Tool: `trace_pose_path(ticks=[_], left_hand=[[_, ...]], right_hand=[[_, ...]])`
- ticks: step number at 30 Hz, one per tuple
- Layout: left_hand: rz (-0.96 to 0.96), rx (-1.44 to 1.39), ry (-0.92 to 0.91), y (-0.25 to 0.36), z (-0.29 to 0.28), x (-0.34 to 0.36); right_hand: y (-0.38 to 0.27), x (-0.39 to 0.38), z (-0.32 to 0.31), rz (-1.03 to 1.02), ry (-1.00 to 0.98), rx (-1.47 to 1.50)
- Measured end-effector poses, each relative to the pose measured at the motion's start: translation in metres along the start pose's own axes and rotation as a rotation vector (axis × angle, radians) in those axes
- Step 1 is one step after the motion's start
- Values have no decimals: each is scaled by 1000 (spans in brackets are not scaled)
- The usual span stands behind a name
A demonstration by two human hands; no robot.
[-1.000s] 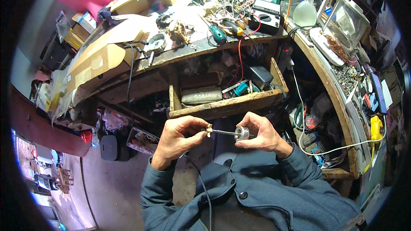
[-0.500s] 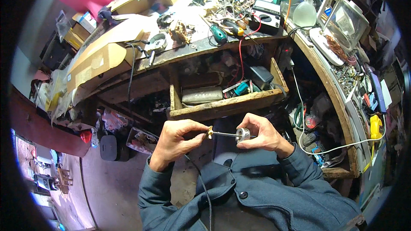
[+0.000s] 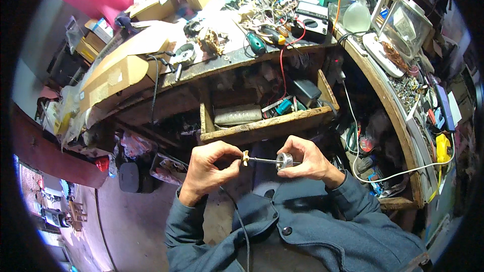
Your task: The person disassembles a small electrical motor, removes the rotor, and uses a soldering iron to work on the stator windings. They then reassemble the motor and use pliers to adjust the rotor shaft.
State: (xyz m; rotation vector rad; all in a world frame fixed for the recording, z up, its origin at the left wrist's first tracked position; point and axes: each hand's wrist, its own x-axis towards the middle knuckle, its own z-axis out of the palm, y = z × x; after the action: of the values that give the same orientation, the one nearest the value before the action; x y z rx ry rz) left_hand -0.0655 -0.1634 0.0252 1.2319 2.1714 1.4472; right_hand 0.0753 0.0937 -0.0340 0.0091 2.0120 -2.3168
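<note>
Both my hands are raised in front of my jacket, on either side of a thin metal shaft [image 3: 265, 160]. At its left end sits a small yellowish piece [image 3: 245, 158] with short projections. The thumb and index finger of my left hand [image 3: 212, 167] close on the outer side of that piece. A short silver metal cup [image 3: 284, 160] surrounds the shaft near its right end. My right hand [image 3: 308, 160] grips this cup between thumb and fingers, and a thin tip shows beyond it. The cup's far side is hidden by the fingers.
Beyond my hands is an open wooden drawer [image 3: 267, 126] under a cluttered bench. A green-handled screwdriver [image 3: 256, 43], a black meter [image 3: 311, 22] and a round metal housing [image 3: 184, 54] lie on top. A white cable [image 3: 383, 177] hangs at right; a dark cord [image 3: 241, 216] crosses my lap.
My left fingertips have shifted slightly outward on the yellowish piece, which shows more fully. The silver cup has moved a little to the left with my right hand.
</note>
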Motion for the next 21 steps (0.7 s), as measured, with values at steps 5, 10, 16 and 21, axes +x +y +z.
trace_pose_path(ticks=[5, 10, 16, 21], left_hand=[[1, 2, 47, 7, 3, 0], [80, 56, 19, 2, 4, 2], [-106, -109, 23, -3, 5, 6], [-160, -245, -9, 0, 3, 16]], right_hand=[[2, -2, 0, -27, 11, -41], [2, -2, -6, -2, -40, 26], [-3, -2, -3, -13, 25, -2], [-6, 0, -6, -23, 57, 0]])
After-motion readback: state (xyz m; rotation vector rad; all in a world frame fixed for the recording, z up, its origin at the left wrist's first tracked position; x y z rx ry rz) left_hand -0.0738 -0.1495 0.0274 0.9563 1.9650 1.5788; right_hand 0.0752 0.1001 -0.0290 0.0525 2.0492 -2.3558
